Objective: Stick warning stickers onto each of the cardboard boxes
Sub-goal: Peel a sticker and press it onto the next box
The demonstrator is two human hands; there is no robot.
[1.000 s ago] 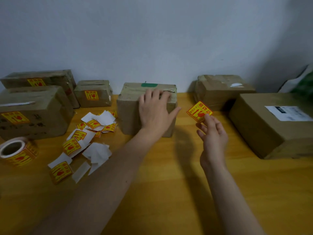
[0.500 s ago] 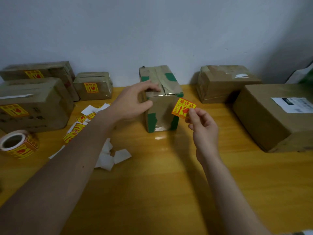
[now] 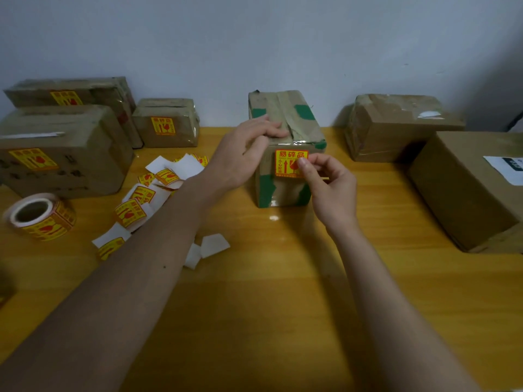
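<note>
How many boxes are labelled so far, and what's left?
Done: three boxes on the left show stickers, the back one, the large front one and the small one. In hand: the left hand steadies the green-taped box while the right hand presses a sticker onto its front. Left: the two right-hand boxes show none.

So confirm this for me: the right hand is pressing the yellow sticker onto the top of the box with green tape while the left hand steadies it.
Not quite. The head view shows the right hand pressing the yellow sticker onto the front side of the box with green tape, not its top. The left hand does steady the box, fingers resting on its top.
</note>
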